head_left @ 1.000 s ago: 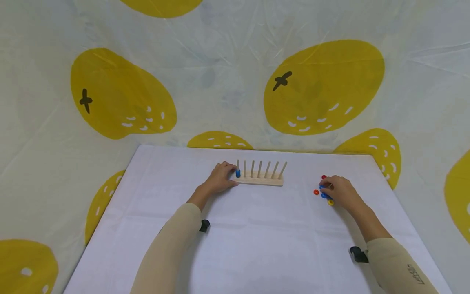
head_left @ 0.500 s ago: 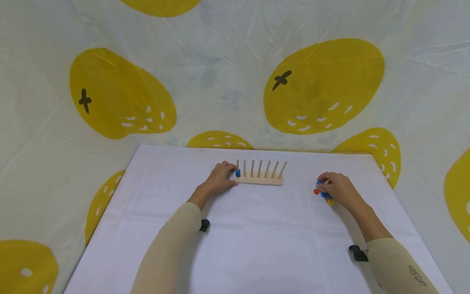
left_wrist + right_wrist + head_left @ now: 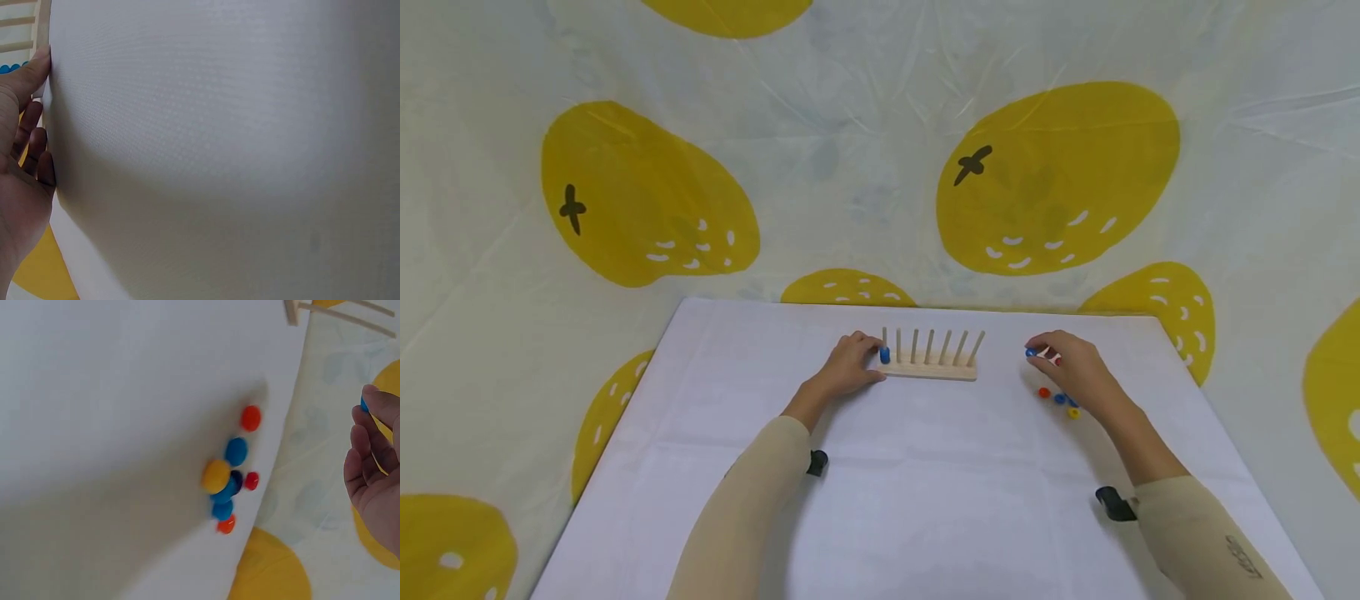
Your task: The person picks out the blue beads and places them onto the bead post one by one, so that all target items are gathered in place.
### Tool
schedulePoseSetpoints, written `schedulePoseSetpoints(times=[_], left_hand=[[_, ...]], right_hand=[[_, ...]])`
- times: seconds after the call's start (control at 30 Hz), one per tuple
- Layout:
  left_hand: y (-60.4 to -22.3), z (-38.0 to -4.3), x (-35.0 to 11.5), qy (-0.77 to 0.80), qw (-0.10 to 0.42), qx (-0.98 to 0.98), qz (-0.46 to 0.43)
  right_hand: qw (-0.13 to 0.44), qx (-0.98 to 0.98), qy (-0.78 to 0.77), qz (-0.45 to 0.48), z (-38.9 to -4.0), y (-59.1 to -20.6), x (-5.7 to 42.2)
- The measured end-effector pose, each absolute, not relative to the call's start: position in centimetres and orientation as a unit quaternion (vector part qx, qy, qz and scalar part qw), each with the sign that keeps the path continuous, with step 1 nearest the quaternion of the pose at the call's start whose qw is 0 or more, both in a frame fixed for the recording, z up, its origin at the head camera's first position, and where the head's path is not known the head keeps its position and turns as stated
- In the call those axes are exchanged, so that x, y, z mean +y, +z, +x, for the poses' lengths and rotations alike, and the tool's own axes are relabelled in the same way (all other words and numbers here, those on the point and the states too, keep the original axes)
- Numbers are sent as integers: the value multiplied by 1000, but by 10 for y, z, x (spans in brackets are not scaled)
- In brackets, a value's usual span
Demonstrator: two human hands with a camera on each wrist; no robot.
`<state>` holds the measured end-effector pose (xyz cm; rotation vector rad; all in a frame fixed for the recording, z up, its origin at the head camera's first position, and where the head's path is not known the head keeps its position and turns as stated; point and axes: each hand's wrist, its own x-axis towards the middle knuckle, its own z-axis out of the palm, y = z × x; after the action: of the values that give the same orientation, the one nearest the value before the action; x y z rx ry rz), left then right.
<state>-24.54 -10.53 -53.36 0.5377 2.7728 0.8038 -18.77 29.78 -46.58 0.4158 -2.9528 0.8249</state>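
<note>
My left hand [image 3: 850,365] grips the left end of a wooden peg rack [image 3: 928,372], thumb at the front and fingers behind. Several thin pegs stand up from its base. Blue rings [image 3: 885,356] sit stacked low on the leftmost peg; the other pegs are bare. To the right of the rack and above the table, my right hand [image 3: 1078,367] pinches a blue ring [image 3: 1029,353] between thumb and fingertips. The right wrist view shows only a sliver of that ring [image 3: 364,405]. Below this hand lie loose rings, among them an orange one [image 3: 1044,392] and a yellow one [image 3: 1074,413].
In the right wrist view the loose pile has blue [image 3: 236,451], yellow [image 3: 216,476], red and orange rings close together. A white cloth covers the table [image 3: 910,500]. Behind it hangs a curtain [image 3: 850,167] with large yellow fruit shapes.
My right hand has picked a blue ring out of the pile and moved up and left with it, uncovering more loose rings. The left hand stays on the rack.
</note>
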Motion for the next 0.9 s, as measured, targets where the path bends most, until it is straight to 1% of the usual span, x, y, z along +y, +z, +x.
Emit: schedulePoseSetpoints(times=[0.6,0.67,0.9], left_hand=[[-533,-245,-104,271,103,940,182],[-533,-245,-105,270,101,940,184],[-534,-245,-105,268,99,940,184]], right_hand=[[112,-923,289,227,-219,-421,231],[114,-920,294,233,-222,-418,223],[94,-913,315,241,-228,-414,192]])
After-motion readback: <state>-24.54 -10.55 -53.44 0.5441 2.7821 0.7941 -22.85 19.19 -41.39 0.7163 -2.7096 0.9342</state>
